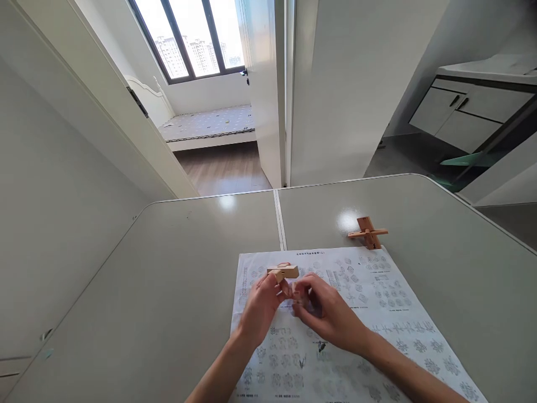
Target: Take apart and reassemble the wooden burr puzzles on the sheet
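Observation:
My left hand [260,307] is closed on a pale wooden puzzle block [289,272], gripping it between thumb and fingers above the printed sheet. One short piece of wood juts toward me from the long bar. Close beside it, my right hand [329,314] has its thumb and fingers bent together in a pinch near my left fingertips. Those fingertips are blurred, and whatever is between them is too small to make out. Under both hands lies a large paper sheet [255,285] printed with rows of small puzzle diagrams.
A reddish-brown wooden cross-shaped assembly [368,232] rests at the sheet's far right corner. The grey-green table [188,280] has a pale seam across it and a rounded far edge. Past it are an open door [264,84], a bed [210,123] and a white cabinet [465,112].

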### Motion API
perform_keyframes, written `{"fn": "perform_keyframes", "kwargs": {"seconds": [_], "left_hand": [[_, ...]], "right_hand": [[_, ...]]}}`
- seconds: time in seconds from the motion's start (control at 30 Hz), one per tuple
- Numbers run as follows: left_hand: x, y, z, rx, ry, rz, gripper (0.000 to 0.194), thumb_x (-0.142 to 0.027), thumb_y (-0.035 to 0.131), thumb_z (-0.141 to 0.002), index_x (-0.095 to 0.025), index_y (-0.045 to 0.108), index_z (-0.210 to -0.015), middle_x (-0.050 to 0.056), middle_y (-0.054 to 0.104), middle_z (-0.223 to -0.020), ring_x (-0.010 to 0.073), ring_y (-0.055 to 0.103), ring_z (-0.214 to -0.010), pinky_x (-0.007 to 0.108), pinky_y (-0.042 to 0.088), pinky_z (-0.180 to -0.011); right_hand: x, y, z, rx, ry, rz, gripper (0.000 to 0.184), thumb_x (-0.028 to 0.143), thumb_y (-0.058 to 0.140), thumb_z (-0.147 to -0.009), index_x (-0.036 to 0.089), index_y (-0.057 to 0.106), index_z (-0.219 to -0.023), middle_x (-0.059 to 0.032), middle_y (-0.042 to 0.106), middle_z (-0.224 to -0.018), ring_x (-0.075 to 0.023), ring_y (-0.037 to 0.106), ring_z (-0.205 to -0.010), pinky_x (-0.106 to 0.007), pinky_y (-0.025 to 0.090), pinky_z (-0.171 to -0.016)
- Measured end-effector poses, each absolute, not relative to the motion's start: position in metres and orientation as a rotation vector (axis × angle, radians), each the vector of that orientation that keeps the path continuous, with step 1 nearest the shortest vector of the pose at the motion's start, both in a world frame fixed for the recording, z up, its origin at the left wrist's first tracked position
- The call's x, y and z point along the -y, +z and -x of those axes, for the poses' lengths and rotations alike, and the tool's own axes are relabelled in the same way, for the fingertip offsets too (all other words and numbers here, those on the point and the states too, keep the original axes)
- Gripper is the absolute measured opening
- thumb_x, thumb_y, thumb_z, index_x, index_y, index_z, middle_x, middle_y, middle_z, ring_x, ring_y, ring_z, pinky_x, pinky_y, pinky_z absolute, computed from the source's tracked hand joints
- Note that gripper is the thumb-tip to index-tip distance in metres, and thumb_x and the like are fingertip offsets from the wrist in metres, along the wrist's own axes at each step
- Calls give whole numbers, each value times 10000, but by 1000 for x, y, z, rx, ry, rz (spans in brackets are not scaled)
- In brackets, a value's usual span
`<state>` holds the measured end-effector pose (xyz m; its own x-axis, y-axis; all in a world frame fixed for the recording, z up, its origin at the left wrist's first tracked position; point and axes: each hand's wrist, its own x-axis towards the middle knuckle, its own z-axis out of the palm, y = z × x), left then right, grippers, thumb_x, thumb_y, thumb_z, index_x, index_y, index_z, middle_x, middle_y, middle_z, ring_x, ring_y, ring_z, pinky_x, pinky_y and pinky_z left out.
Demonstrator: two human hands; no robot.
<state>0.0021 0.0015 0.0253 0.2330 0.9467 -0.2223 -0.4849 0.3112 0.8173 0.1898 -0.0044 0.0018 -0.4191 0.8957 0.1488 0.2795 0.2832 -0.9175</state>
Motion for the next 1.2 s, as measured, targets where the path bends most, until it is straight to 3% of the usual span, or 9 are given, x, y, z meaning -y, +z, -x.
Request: {"fn": "perform_keyframes", "kwargs": {"seconds": [0.17, 0.27, 0.43, 0.7, 0.8, 0.87, 0.97, 1.07, 1.2], "left_hand": [[-1, 28, 0, -973, 1187, -817, 604, -525, 853, -784, -167, 719, -1252, 4, 618, -764, 127, 488, -661, 275, 474, -692], [0, 27, 1, -1037, 1223, -862, 609, -467, 857, -779, -182, 692, -1291, 14, 646, -848, 114, 489, -661, 261, 470, -684], [2, 19, 1, -1060, 1241, -897, 639, -367, 852, -789, -232, 638, -1376, 50, 684, -1019, 123, 558, -731, 232, 475, -651], [4, 24, -1, -1078, 1214, -955, 597, -367, 846, -818, -256, 633, -1365, 73, 728, -1098, 143, 641, -789, 221, 517, -645], [4, 27, -2, -1087, 1227, -956, 606, -384, 857, -808, -253, 635, -1357, 71, 730, -1080, 138, 637, -768, 218, 510, -630], [4, 26, -3, -1096, 1243, -945, 610, -405, 858, -807, -247, 637, -1353, 53, 722, -1024, 122, 608, -728, 213, 491, -618], [4, 23, -3, -1115, 1263, -929, 613, -441, 844, -823, -229, 633, -1358, 28, 690, -942, 103, 540, -668, 217, 465, -604], [4, 22, -3, -1119, 1264, -925, 617, -464, 832, -836, -223, 625, -1365, 19, 671, -939, 92, 496, -640, 219, 461, -607], [4, 22, -4, -1146, 1254, -924, 606, -452, 825, -844, -244, 617, -1373, 17, 676, -977, 90, 510, -644, 216, 465, -613]], "right_hand": [[6, -3, -188, 2028, 919, 1091, 526, 234, 692, -906, 286, 478, -1384, -118, 528, -1278, -258, 633, -1008, -411, 590, -854], [4, -5, -190, 2084, 796, 1132, 632, 294, 759, -877, 290, 471, -1439, -146, 513, -1324, -337, 590, -1166, -503, 570, -968], [-1, -6, -196, 2175, 801, 1103, 529, 305, 809, -835, 275, 568, -1305, -136, 568, -1247, -358, 584, -1134, -532, 558, -950], [-4, 3, -200, 1859, 1328, 1088, 458, 307, 699, -940, 291, 564, -1377, -108, 489, -1361, -189, 606, -860, -342, 564, -737], [-8, 6, -202, 1653, 1583, 1048, 444, 394, 739, -939, 263, 598, -1339, -45, 586, -1064, -163, 555, -768, -307, 512, -685], [-12, 6, -205, 1485, 1785, 1012, 487, 448, 754, -938, 240, 596, -1350, 20, 557, -845, -141, 517, -682, -293, 477, -655], [-17, 4, -209, 1231, 1980, 894, 512, 470, 787, -914, 221, 627, -1332, 15, 591, -861, -124, 523, -657, -289, 467, -638], [-19, 5, -210, 1048, 2088, 753, 483, 448, 810, -897, 225, 668, -1302, -44, 653, -1038, -147, 615, -768, -305, 515, -694], [-19, 12, -209, 1017, 2172, 651, 469, 428, 791, -921, 222, 671, -1325, -102, 713, -1159, -228, 703, -1018, -443, 539, -984]]}}
